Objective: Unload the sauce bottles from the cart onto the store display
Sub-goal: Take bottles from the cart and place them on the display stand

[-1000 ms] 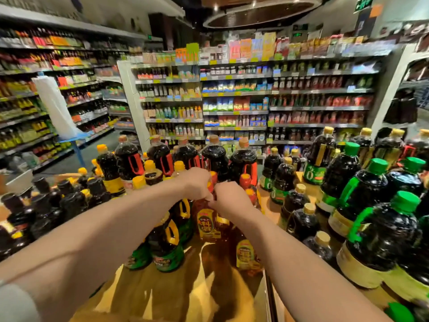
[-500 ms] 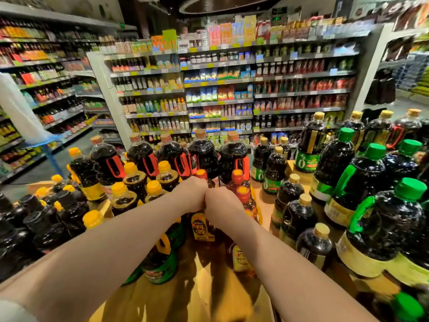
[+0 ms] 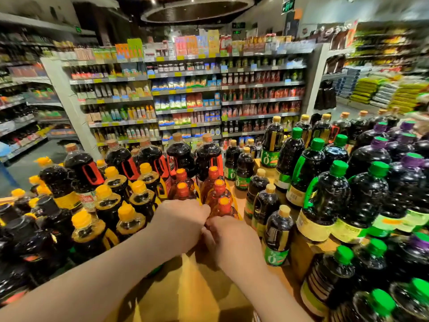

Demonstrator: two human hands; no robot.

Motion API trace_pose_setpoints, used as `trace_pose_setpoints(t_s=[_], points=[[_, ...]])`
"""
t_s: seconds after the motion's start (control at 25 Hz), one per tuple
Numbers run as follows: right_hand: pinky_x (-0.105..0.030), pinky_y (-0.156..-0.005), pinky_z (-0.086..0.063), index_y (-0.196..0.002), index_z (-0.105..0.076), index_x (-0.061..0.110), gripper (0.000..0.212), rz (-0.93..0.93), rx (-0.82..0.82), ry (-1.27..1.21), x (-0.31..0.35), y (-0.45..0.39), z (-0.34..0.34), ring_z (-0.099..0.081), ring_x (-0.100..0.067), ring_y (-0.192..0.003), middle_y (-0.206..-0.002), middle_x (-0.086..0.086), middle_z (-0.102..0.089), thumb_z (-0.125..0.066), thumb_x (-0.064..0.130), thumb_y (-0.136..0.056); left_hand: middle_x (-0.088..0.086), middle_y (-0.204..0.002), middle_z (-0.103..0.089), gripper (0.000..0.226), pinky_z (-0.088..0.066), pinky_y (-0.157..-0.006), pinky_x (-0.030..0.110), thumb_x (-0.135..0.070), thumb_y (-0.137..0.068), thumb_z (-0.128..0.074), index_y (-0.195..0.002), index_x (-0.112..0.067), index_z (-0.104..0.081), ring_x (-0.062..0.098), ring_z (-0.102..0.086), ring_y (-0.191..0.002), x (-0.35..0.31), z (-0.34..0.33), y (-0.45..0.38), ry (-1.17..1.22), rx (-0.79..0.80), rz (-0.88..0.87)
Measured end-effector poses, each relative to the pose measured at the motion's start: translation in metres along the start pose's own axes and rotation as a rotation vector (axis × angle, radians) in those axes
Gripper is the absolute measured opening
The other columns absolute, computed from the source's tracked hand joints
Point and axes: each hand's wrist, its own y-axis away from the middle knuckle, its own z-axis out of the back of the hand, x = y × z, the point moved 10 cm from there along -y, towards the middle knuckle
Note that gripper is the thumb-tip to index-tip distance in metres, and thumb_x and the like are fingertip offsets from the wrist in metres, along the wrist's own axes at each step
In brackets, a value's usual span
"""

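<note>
On the wooden display [image 3: 185,296], the yellow-capped bottles [image 3: 126,211] stand toward its left edge. The left hand [image 3: 180,225] and right hand [image 3: 229,242] meet at the middle — fingers curled, what they pinch is hidden — just before the red-capped amber bottles [image 3: 218,196]. Green-capped bottles [image 3: 334,194] fill the right edge.

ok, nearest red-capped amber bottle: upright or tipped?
Upright: the red-capped amber bottle has its cap on top, in line with its neighbours; both hands hide its base.

Bright overhead store lighting, glare spots on the bottle shoulders [image 3: 334,194]. Wide-angle bending at edges. Right side and far shelves [image 3: 185,89] motion-blurred.
</note>
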Motion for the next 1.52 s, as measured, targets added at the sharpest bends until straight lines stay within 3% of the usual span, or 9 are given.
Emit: trace_pose_setpoints(t_s=[0.12,0.24,0.44,0.56,0.84,0.96,1.08,1.28,1.52], points=[[-0.036,-0.07,-0.05,-0.106,-0.061,0.028,0.024,-0.052,-0.026,0.104,0.002,0.05,0.026,-0.059,-0.021,-0.088,-0.094,0.003,-0.062,-0.043,0.039,-0.094,-0.001,-0.103,-0.057,0.017,-0.049,-0.072,0.038,-0.026,-0.096,-0.047,-0.111,-0.025,-0.053,0.026,-0.059,-0.099,-0.041,0.004,0.022,0.049,0.111,-0.082],[-0.034,-0.063,-0.048,-0.105,-0.063,0.03,0.025,-0.172,-0.094,0.258,0.003,0.104,0.051,-0.06,-0.02,-0.083,-0.086,0.004,-0.06,-0.043,0.036,-0.091,-0.001,-0.105,-0.061,0.021,-0.05,-0.068,0.037,-0.02,-0.093,-0.046,-0.11,-0.024,-0.056,0.027,-0.061,-0.1,-0.089,0.035,0.051,0.057,0.001,-0.291],[-0.027,-0.04,-0.039,-0.092,-0.062,0.029,0.017,-0.633,-0.243,0.506,0.024,0.26,0.084,-0.058,-0.022,-0.057,-0.063,0.005,-0.054,-0.052,0.033,-0.079,-0.004,-0.108,-0.06,0.025,-0.048,-0.069,0.038,-0.021,-0.092,-0.045,-0.114,-0.029,-0.056,0.024,-0.06,-0.103,-0.21,0.074,0.141,0.138,-0.052,-0.753],[-0.031,-0.042,-0.039,-0.09,-0.06,0.026,0.015,-0.903,-0.279,0.572,0.046,0.371,0.096,-0.06,-0.027,-0.06,-0.066,0.001,-0.059,-0.056,0.034,-0.078,-0.003,-0.112,-0.062,0.025,-0.049,-0.075,0.037,-0.028,-0.091,-0.047,-0.113,-0.03,-0.056,0.025,-0.06,-0.109,-0.282,0.091,0.215,0.191,-0.098,-0.975],[-0.031,-0.047,-0.041,-0.078,-0.06,0.023,0.009,-1.465,-0.508,0.686,0.182,0.63,0.131,-0.061,-0.028,-0.062,-0.066,-0.002,-0.06,-0.056,0.031,-0.077,-0.007,-0.114,-0.064,0.031,-0.049,-0.081,0.032,-0.048,-0.089,-0.047,-0.115,-0.034,-0.055,0.019,-0.06,-0.112,-0.428,0.164,0.465,0.252,-0.267,-1.581],[-0.038,-0.059,-0.048,-0.084,-0.059,0.021,0.014,-1.664,-0.566,0.695,0.25,0.72,0.137,-0.063,-0.032,-0.077,-0.08,-0.006,-0.063,-0.054,0.033,-0.082,-0.005,-0.112,-0.064,0.027,-0.049,-0.077,0.031,-0.045,-0.092,-0.045,-0.112,-0.031,-0.056,0.02,-0.061,-0.11,-0.464,0.189,0.579,0.22,-0.338,-1.766],[-0.04,-0.066,-0.044,-0.091,-0.058,0.021,0.016,-1.811,-0.638,0.672,0.315,0.803,0.139,-0.06,-0.032,-0.091,-0.092,-0.006,-0.064,-0.05,0.034,-0.088,-0.003,-0.105,-0.065,0.02,-0.049,-0.072,0.033,-0.041,-0.09,-0.047,-0.103,-0.029,-0.056,0.023,-0.064,-0.104,-0.486,0.21,0.684,0.23,-0.391,-1.929],[-0.036,-0.074,-0.052,-0.106,-0.066,0.031,0.027,-2.011,-0.734,0.635,0.411,0.929,0.143,-0.062,-0.017,-0.093,-0.098,0.009,-0.069,-0.044,0.038,-0.091,-0.006,-0.098,-0.066,0.026,-0.053,-0.072,0.034,-0.052,-0.092,-0.048,-0.104,-0.032,-0.06,0.02,-0.062,-0.099,-0.525,0.22,0.809,0.323,-0.309,-2.055],[-0.032,-0.078,-0.052,-0.111,-0.068,0.028,0.027,-2.121,-0.668,0.471,0.443,1.056,0.118,-0.063,-0.012,-0.09,-0.102,0.009,-0.07,-0.047,0.032,-0.095,-0.007,-0.097,-0.067,0.029,-0.055,-0.073,0.034,-0.055,-0.092,-0.05,-0.101,-0.031,-0.063,0.018,-0.063,-0.095,-0.616,0.196,0.854,0.362,-0.119,-1.921]])
